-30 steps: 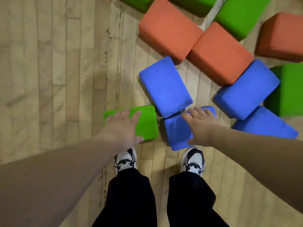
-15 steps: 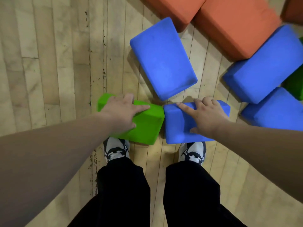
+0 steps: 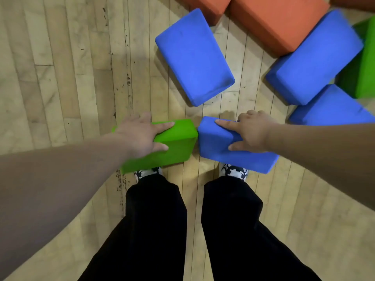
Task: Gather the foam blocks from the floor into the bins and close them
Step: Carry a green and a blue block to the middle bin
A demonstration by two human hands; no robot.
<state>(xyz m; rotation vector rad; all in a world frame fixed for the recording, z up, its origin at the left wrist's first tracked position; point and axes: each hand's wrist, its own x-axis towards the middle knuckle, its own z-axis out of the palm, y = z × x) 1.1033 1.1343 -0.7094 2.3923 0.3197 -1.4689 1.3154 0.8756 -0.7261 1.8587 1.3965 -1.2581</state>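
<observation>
Black trousers (image 3: pixel 154 220), b/w sneakers (image 3: pixel 233 171) on scuffed pale wood-plank floor (image 3: pixel 60 78). L hand (image 3: pixel 140 134) grips green foam block (image 3: pixel 176 147), R hand (image 3: pixel 253 134) grips blue foam block (image 3: pixel 217 147), blocks end to end above toes. Beyond: loose blue blocks (image 3: pixel 192 55), then orange blocks (image 3: pixel 278 23) on floor.

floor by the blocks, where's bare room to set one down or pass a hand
Widest bare patch: the wood floor left of the green block and the tilted blue block. A narrow strip lies between it and the gripped blue block. Upper right is crowded: orange blocks and more blue blocks packed together.
</observation>
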